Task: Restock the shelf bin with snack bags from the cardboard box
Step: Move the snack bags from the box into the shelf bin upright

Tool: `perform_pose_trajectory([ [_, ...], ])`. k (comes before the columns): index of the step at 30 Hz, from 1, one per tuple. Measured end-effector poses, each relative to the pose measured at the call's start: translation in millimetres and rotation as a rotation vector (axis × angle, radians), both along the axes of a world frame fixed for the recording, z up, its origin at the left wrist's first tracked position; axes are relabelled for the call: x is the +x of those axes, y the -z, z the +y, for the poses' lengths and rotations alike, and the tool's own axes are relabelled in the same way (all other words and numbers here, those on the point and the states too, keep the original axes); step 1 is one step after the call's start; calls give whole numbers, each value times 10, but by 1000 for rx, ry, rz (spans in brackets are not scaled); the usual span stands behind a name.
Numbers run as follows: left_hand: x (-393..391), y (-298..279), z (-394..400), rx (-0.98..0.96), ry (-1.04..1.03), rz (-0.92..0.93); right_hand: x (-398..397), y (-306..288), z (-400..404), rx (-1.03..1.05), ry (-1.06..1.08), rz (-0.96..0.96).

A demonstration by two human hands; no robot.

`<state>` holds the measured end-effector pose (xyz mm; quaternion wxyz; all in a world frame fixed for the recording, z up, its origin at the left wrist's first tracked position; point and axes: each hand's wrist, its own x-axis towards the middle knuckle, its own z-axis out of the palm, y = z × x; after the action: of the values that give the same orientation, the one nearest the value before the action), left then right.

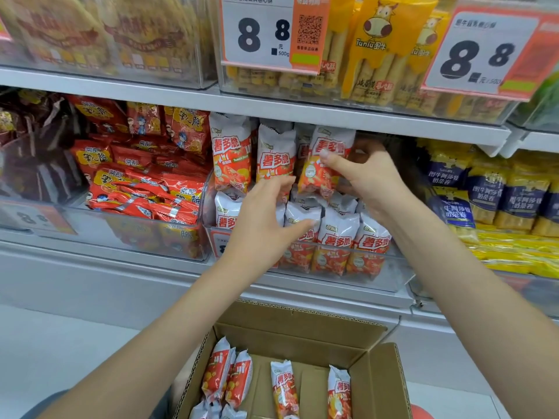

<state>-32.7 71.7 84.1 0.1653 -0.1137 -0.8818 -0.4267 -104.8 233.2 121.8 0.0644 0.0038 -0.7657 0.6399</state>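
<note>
A clear shelf bin (390, 276) on the middle shelf holds several white-and-orange snack bags (338, 237), upright in rows. My right hand (366, 173) pinches one such snack bag (320, 164) at the top of the stack, thumb on its front. My left hand (266, 213) hovers in front of the bin with fingers apart, touching the bags' fronts and gripping nothing. Below, an open cardboard box (378, 382) holds several more of the same bags (282, 388), standing or leaning.
A bin of red snack packs (145, 182) sits to the left, blue-and-yellow packs (490, 192) to the right. Above, the upper shelf edge (272, 107) overhangs, with price tags (260, 34) and yellow wafer packs (381, 49). White shelf base and floor lie below.
</note>
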Motion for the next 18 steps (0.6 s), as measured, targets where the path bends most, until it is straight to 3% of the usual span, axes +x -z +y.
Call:
perform_pose_trajectory([
  [7,-1,110,-108,-118,14,40,-129,71,-178,298,28,115],
  [10,-16,145,-128,-127,21,36,-99,190,-195,278,-18,19],
  [18,-10,143,-164,-116,7,58,-46,237,-186,246,-14,-19],
])
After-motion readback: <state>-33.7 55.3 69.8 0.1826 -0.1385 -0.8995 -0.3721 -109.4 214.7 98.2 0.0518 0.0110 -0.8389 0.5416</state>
